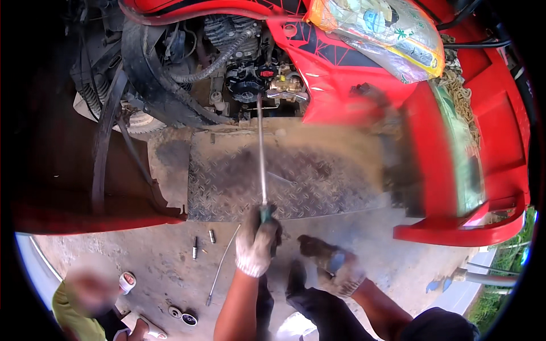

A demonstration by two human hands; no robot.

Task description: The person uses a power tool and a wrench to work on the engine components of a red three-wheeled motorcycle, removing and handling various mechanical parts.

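My left hand (257,241), in a white knit glove with dark grimy fingers, is closed around the green handle of a long screwdriver (262,153). Its steel shaft runs straight away from me, over the tread-plate step. The tip ends at the black round engine part (245,85), beside a brass-coloured fitting (286,88); exact contact is hard to see. Lower and to the right is my right hand (335,267), also gloved, smeared by motion. A small blue patch shows at it, and I cannot make out whether it holds anything.
Red body panels (341,96) frame the engine bay. A plastic sack (381,34) rests at upper right. Below the tread-plate step (227,187), two sockets (195,248) and a thin rod (223,264) lie on the concrete. Another person (85,301) crouches at lower left near a white tub (127,281).
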